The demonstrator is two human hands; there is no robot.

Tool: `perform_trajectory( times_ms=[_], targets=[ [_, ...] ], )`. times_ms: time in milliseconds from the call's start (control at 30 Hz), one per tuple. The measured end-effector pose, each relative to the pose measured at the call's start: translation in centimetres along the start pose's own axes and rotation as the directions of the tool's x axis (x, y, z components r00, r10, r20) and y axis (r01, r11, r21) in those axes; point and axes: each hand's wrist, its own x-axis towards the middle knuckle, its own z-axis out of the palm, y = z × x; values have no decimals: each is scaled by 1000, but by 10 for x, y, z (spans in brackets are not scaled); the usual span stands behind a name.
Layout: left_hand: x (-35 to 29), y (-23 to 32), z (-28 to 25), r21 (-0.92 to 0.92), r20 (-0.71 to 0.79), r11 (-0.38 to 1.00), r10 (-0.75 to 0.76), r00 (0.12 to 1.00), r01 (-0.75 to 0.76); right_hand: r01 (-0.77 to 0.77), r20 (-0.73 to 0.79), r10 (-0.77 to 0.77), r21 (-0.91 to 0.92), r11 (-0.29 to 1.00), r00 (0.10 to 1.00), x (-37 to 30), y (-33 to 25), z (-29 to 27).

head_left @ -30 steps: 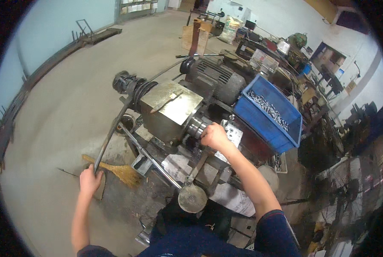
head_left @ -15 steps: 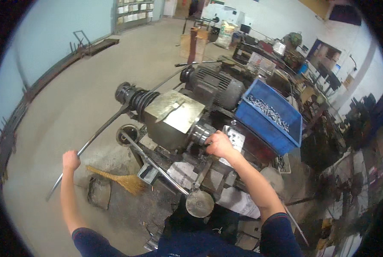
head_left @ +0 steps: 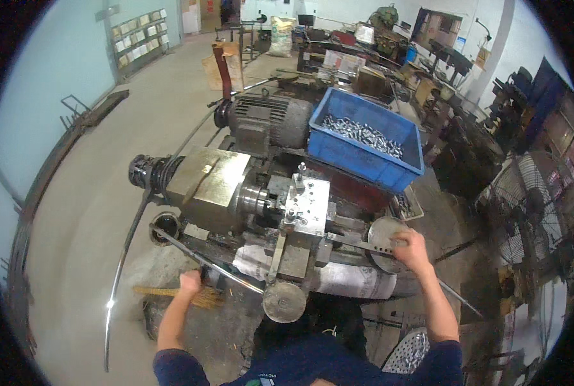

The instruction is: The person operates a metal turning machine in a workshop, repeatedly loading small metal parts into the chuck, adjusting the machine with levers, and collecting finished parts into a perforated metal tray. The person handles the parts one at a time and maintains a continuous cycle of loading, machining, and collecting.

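My right hand (head_left: pixel 410 251) is closed around the outer end of a flat metal lever with holes (head_left: pixel 363 244), in front of a round grey disc (head_left: pixel 380 260). My left hand (head_left: pixel 190 282) is curled into a fist over a straw broom (head_left: pixel 211 298), just below a slanting steel rod (head_left: pixel 219 265); its palm side is hidden. Between the hands stands a small lathe-like machine with a box-shaped headstock (head_left: pixel 215 174), a round chuck (head_left: pixel 253 199) and a drilled metal block (head_left: pixel 313 206). A long bar lever (head_left: pixel 125 257) hangs down from the spindle's left end, apart from my left hand.
A blue crate (head_left: pixel 367 157) of small shiny metal parts stands behind the machine, beside a finned motor (head_left: pixel 271 121). A round metal plate (head_left: pixel 284 302) sits at the machine's front. A perforated tray (head_left: pixel 408 352) with metal pieces lies low right, and a caged fan (head_left: pixel 521 196) stands farther right.
My left hand has let go of the long bar and moved right. My right hand has left the chuck and taken the flat lever. The view has swung right, and the long bar hangs steeper.
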Motion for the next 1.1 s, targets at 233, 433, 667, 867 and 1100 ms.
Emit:
perform_trajectory(
  times_ms=[233, 433, 667, 867, 1100],
  targets=[
    [19, -15, -37, 214, 27, 976, 35, 999, -40, -602, -75, 599, -169, 780, 797, -117, 124, -35],
    [-7, -51, -66, -499, -199, 861, -226, 954, 100, -622, -166, 681, -598, 505, 713, -237, 246, -30],
    [-16, -8, -161, -988, -45, 154, -441, 896, 26, -688, -171, 734, -534, 491, 657, -299, 201, 14],
    [26, -22, -95, -996, -83, 82, -560, 824, -45, -785, 52, 787, 143, 603, 615, -324, 66, 58],
    [25, 6, -122, -996, -78, 73, -509, 857, -48, -764, 150, 853, 541, 352, 500, -327, 24, 80]
  ],
)
